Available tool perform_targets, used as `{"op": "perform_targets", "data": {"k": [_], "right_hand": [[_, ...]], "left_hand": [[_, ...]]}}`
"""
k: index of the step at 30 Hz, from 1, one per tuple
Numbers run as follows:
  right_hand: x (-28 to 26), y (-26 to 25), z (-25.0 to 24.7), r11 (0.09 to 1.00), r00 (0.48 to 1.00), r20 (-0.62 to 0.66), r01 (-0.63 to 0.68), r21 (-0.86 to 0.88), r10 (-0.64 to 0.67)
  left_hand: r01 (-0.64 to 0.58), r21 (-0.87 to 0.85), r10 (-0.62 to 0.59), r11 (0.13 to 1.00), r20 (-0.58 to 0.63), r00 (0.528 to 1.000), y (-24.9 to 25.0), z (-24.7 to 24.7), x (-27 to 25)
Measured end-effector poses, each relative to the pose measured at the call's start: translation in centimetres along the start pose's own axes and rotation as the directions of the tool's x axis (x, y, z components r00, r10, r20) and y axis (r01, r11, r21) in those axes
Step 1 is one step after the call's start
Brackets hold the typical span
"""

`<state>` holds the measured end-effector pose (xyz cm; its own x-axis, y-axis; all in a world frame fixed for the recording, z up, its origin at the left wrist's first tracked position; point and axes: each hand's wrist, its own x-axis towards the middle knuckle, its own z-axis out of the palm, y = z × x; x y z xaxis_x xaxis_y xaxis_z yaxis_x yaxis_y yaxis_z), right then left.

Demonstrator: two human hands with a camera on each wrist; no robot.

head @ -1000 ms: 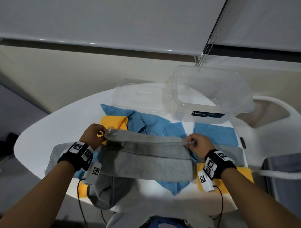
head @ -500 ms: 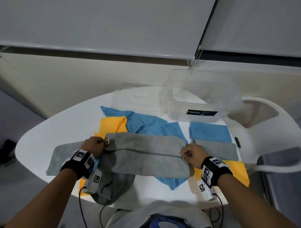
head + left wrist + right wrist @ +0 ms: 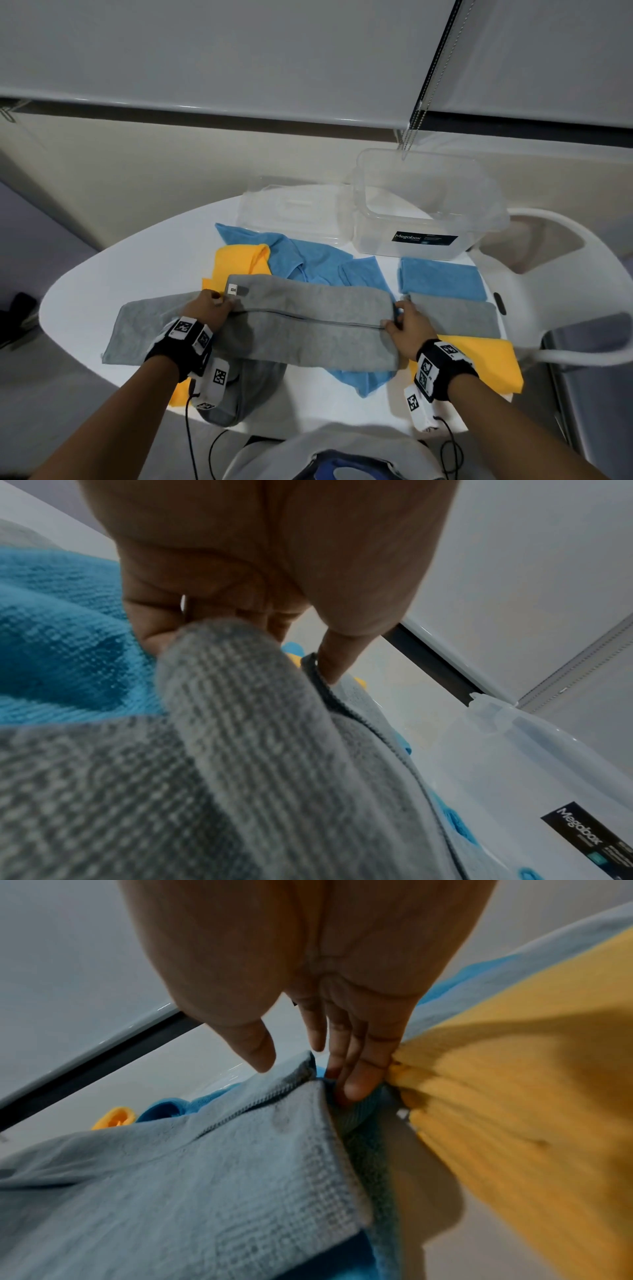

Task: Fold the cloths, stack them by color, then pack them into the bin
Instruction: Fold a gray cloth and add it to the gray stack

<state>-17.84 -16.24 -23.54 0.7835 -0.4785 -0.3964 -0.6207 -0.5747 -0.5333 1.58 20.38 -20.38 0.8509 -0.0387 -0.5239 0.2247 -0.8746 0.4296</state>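
Note:
A long grey cloth, folded in half lengthwise, lies across the middle of the white table on top of loose cloths. My left hand grips its left end; in the left wrist view the thumb presses the hem against curled fingers. My right hand is at the right end with straight fingers beside the cloth's edge and the thumb just above it. The clear bin stands empty at the back right.
Folded blue, grey and yellow cloths lie in a row at the right. Loose blue, yellow and grey cloths lie left. The bin's lid rests behind. A white chair stands right.
The grey cloth, held up by both hands a second ago, has come down flat onto the table. My right hand's pinch on its end has loosened.

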Motion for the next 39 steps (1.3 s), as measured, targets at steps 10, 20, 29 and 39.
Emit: {"op": "perform_targets", "data": {"k": [10,20,29,39], "right_hand": [[0.8,-0.8,1.1,0.985,0.987,-0.055,-0.147,0.091,0.153],[1.1,-0.5,0.4,0.963,0.974,0.109,-0.214,0.165,0.198],[0.7,-0.4,0.1,0.870,0.983,0.138,-0.174,0.461,0.124],[-3.1,-2.3,-0.4,0.689,0.977,0.210,-0.169,0.705,0.025]], "left_hand": [[-0.037,0.141,0.035,0.989,0.015,0.999,1.0,0.6,-0.7],[-0.120,0.078,0.128,0.990,-0.108,0.986,0.5,1.1,-1.6],[-0.173,0.106,0.191,0.979,-0.198,0.961,0.8,-1.1,-1.0],[-0.427,0.402,0.555,0.810,-0.288,0.781,11.9,-7.9,3.0]]}}
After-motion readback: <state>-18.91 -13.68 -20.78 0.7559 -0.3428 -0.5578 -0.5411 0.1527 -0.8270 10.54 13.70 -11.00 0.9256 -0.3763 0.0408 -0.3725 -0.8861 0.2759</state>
